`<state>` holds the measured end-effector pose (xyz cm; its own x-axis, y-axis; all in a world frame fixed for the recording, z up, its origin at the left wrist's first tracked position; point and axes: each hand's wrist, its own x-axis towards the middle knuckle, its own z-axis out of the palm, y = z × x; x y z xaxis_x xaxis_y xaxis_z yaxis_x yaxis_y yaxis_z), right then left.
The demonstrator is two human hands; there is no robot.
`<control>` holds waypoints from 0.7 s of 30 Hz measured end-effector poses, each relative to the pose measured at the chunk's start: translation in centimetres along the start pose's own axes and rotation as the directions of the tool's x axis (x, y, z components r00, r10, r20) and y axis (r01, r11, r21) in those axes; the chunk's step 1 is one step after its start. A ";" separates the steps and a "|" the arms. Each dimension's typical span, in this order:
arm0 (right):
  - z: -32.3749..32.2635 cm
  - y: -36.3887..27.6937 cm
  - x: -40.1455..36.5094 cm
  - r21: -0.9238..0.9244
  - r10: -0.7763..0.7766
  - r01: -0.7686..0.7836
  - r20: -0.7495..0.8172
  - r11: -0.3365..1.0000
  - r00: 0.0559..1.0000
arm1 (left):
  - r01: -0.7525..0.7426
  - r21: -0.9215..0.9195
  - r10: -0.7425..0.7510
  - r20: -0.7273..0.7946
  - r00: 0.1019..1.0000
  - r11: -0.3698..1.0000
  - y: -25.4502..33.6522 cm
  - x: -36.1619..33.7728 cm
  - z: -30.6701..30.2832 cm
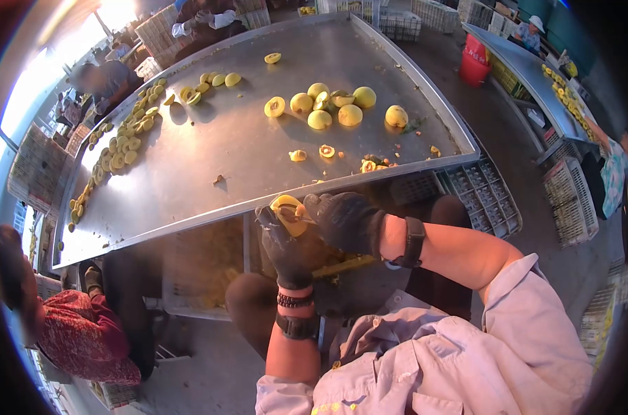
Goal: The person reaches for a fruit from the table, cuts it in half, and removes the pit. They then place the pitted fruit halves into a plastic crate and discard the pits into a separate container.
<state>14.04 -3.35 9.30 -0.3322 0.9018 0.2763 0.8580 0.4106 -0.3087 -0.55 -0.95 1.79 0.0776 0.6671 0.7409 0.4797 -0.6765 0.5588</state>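
Observation:
My left hand [284, 249], in a dark glove, is closed around a yellow peach half [291, 225] just in front of the table edge. The cut side with its brownish hollow faces up. My right hand [345, 220], also gloved, is closed and meets the fruit from the right. A thin tool seems to stick out of its fingers into the hollow, but I cannot make out its kind. Beyond the hands, a small cut piece [327, 151] and orange scraps [369, 166] lie on the metal table [238, 152].
Whole peaches [350, 115] are grouped at the table's right, and many halves [123, 149] run along its left. A raised rim borders the table. Below stand crates [483, 190]. A person in red [85, 332] sits at left; a red bucket [474, 61] stands behind.

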 end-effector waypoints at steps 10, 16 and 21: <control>-0.8 1.4 -0.6 0.180 0.017 -0.065 0.258 0.982 0.966 | 0.540 -0.535 -0.397 0.367 0.842 0.650 1.5 1.3 -0.8; -0.1 2.3 -1.4 0.465 -0.027 -0.081 0.221 0.881 0.975 | 0.542 -0.560 -0.485 0.263 0.834 0.627 2.7 1.2 0.1; 1.2 3.5 -2.1 0.546 -0.150 0.020 0.193 0.837 0.970 | 0.658 -0.381 -0.538 0.380 0.752 0.650 0.7 0.2 0.6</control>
<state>17.29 -3.64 6.54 -0.5262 0.8391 0.1381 0.4976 0.4354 -0.7502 0.34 -1.10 2.06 0.1322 0.9845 0.1150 0.0299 -0.1199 0.9923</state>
